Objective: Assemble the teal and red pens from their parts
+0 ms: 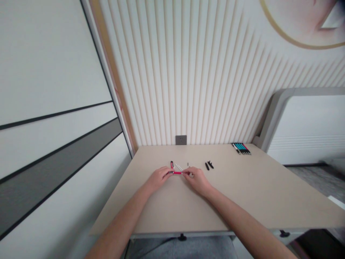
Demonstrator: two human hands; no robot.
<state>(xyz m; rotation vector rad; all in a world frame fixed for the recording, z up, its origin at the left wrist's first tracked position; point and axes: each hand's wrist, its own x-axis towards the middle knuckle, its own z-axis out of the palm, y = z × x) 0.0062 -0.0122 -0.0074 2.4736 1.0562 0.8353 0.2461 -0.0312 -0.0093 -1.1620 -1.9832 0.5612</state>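
Observation:
A red pen barrel [177, 173] lies level between my two hands, low over the table. My left hand [161, 176] pinches its dark left end. At the other end, the fingertips of my right hand [197, 178] are closed on the pen's tip. Just behind the hands is a red and black pen piece [171, 164], partly hidden by my left fingers. Beside it lie thin white sticks [179, 167], like refills. A tiny dark piece [188, 164] sits behind my right hand. To the right are a black pen part [207, 166] and a black clip-like part [210, 164].
At the back right of the beige table [242, 194] lies a row of several pens [241, 148], turquoise, black, white and red. A grey wall socket [181, 140] is just above the back edge. A white cabinet [67, 187] borders the left side.

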